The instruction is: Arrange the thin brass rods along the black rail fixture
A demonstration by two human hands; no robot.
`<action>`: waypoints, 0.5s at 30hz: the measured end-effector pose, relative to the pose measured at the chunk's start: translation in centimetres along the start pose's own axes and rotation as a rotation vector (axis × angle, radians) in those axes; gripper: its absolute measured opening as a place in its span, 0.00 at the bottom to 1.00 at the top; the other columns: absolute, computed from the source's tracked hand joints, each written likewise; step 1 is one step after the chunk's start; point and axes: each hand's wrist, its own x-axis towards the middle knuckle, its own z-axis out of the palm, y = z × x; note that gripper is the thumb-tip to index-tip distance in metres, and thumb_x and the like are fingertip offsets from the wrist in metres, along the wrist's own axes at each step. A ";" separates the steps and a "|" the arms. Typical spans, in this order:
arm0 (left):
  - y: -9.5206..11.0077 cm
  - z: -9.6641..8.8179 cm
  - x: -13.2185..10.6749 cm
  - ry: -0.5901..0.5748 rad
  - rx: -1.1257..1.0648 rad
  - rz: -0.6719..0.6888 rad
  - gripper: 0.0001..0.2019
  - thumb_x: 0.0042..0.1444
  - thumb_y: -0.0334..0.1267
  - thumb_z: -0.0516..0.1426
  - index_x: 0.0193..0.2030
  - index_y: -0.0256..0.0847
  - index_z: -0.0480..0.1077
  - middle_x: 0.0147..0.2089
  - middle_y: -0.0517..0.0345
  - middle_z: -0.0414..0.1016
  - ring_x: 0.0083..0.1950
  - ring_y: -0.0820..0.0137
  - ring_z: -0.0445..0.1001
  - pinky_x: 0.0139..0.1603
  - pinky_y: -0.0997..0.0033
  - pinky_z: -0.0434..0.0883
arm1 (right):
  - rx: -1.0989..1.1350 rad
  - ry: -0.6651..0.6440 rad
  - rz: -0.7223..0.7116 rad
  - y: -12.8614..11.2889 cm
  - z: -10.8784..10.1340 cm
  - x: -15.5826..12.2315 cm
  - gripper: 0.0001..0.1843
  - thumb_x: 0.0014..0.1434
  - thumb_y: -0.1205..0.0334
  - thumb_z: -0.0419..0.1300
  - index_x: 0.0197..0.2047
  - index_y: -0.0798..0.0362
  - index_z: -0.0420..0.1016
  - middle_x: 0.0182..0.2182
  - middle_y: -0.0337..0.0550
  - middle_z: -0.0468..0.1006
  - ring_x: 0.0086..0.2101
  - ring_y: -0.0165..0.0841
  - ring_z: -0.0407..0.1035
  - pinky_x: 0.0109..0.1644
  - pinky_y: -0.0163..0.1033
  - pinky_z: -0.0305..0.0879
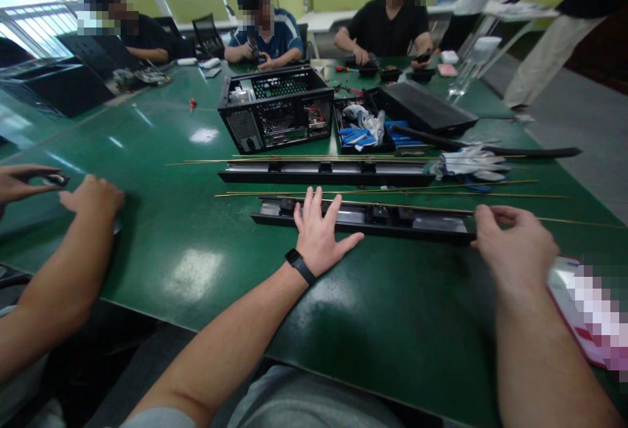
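Observation:
A long black channel-shaped rail (422, 225) with a silvery inside and small black blocks lies across the green table in front of me. My left hand (318, 235), with a black band on its wrist, lies over the rail's left half, fingers spread. At the rail's right end, my right hand (515, 238) has thumb and fingers closed on that end; the exact contact is partly hidden. A thin brass-coloured rod (579, 221) runs along the rail's far edge and out past my right hand. Behind it is a second similar rail (324, 173), with more thin rods (196, 162) around it.
An open black computer case (275, 110) stands beyond the rails, beside a tray with blue-and-white gloves (363, 127). More gloves (473, 163) lie right. A co-worker's hands (93, 194) are at left; several people sit or stand opposite. A pink-and-white packet (569, 277) lies right.

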 end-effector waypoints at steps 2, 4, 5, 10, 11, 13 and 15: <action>0.0 0.1 0.0 -0.001 0.005 -0.004 0.44 0.67 0.60 0.78 0.84 0.48 0.76 0.93 0.28 0.63 0.96 0.30 0.54 0.89 0.15 0.60 | 0.002 0.019 0.005 0.4 0.0 0.5 0.17 0.66 0.42 0.67 0.47 0.45 0.83 0.36 0.47 0.85 0.44 0.55 0.83 0.68 0.65 0.77; 0.0 0.2 0.0 0.000 0.009 -0.006 0.43 0.67 0.59 0.78 0.83 0.47 0.77 0.92 0.28 0.63 0.96 0.30 0.54 0.89 0.15 0.60 | 0.014 0.025 0.019 0.7 0.0 0.9 0.16 0.65 0.43 0.67 0.47 0.45 0.83 0.39 0.47 0.86 0.42 0.52 0.83 0.68 0.65 0.78; -0.1 0.2 0.0 0.001 0.009 -0.004 0.42 0.68 0.59 0.77 0.83 0.47 0.77 0.92 0.28 0.63 0.96 0.31 0.54 0.89 0.15 0.60 | 0.020 0.028 0.031 0.8 -0.1 1.1 0.15 0.65 0.44 0.67 0.47 0.45 0.83 0.39 0.47 0.86 0.41 0.52 0.82 0.68 0.65 0.79; -0.1 0.2 0.0 0.011 0.012 0.003 0.41 0.68 0.57 0.78 0.83 0.46 0.77 0.92 0.27 0.64 0.96 0.30 0.55 0.89 0.15 0.60 | 0.042 0.043 0.142 0.8 -0.6 1.7 0.17 0.62 0.48 0.71 0.51 0.47 0.85 0.38 0.45 0.85 0.33 0.47 0.80 0.66 0.63 0.81; -0.1 0.2 0.0 0.012 0.014 0.002 0.41 0.68 0.56 0.78 0.83 0.46 0.77 0.92 0.27 0.64 0.96 0.30 0.55 0.89 0.15 0.60 | 0.052 0.052 0.160 0.9 -0.7 1.8 0.19 0.62 0.49 0.72 0.52 0.48 0.86 0.39 0.46 0.86 0.31 0.46 0.79 0.65 0.62 0.82; -0.1 0.3 0.0 0.014 0.017 0.001 0.41 0.68 0.55 0.78 0.83 0.47 0.77 0.92 0.27 0.64 0.96 0.30 0.55 0.89 0.15 0.60 | 0.064 0.077 0.173 1.3 -0.6 2.1 0.20 0.61 0.50 0.73 0.54 0.49 0.87 0.43 0.48 0.88 0.29 0.44 0.78 0.63 0.62 0.83; -0.1 0.3 0.0 0.014 0.019 0.002 0.41 0.68 0.55 0.78 0.83 0.47 0.77 0.92 0.27 0.63 0.96 0.30 0.55 0.89 0.15 0.60 | 0.070 0.106 0.179 1.9 -0.5 2.5 0.21 0.62 0.52 0.72 0.56 0.51 0.88 0.45 0.50 0.89 0.28 0.43 0.77 0.60 0.62 0.84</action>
